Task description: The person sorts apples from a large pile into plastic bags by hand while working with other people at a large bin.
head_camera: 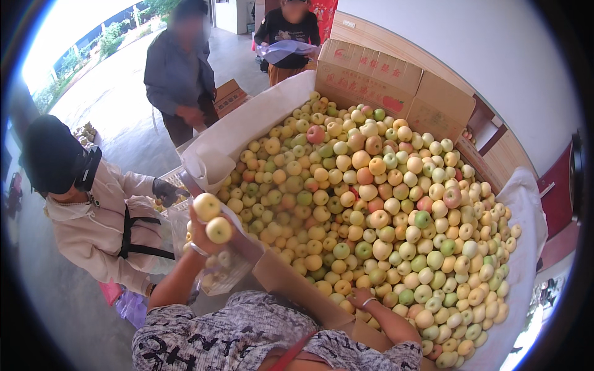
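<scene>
My left hand (200,235), with a bracelet at the wrist, is raised at the left beside the bin. It holds two pale yellow apples, an upper apple (207,207) and a lower apple (219,230). My right hand (361,297) reaches over the cardboard edge (297,290) into a large heap of apples (362,204). Its fingers touch the fruit near a yellow apple (343,287), and whether they grip one is hidden. Most of the heap is yellow or green, with some reddish apples.
A co-worker in a light jacket (88,218) stands close at my left by a plastic crate (227,278). Two more people stand beyond the bin's white padded wall (264,120). Printed cardboard (366,79) borders the back, and white cloth (522,218) lines the right.
</scene>
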Motion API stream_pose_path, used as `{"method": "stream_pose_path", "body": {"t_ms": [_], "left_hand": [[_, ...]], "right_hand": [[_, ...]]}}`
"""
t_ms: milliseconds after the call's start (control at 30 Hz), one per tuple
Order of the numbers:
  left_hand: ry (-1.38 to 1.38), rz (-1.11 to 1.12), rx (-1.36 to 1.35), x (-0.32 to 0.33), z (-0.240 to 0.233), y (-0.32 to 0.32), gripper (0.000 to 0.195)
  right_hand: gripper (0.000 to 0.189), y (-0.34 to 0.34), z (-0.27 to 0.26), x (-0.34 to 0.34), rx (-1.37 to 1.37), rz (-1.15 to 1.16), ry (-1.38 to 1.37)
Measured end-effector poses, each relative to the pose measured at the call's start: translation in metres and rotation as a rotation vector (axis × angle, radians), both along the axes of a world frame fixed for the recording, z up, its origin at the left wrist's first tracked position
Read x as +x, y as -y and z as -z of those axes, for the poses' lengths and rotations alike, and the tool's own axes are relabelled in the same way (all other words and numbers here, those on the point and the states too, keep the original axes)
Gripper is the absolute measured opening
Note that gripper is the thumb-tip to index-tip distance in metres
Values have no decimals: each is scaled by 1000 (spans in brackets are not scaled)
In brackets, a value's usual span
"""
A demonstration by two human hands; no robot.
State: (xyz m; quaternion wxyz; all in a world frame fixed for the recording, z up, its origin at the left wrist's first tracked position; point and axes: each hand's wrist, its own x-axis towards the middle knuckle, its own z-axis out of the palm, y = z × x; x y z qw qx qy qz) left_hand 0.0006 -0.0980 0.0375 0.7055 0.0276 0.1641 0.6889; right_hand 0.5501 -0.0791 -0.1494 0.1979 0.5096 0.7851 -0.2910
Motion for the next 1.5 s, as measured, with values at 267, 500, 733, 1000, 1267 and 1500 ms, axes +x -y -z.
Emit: {"method": "stream_pose_path", "body": {"t_ms": [267, 500, 733, 1000, 1267, 1500], "left_hand": [[60, 22, -607, -142, 179, 107, 74], [-239, -178, -825, -148, 247, 143, 54], [-427, -275, -835, -89, 128, 104, 30], [-655, -97, -393, -49, 67, 88, 31], [-883, 98, -172, 60, -12, 41, 35], [-777, 361, 35, 123, -32, 9, 37]], "right_hand": [[87, -5, -29, -21, -256, -149, 60], [93, -50, -7, -28, -653, -136, 172], [91, -47, 9, -37, -715, -134, 164], [88, -53, 13, -47, -731, -124, 91], [86, -46, 2, -25, -778, 173, -61], [84, -28, -21, 14, -1001, 834, -481]]}}
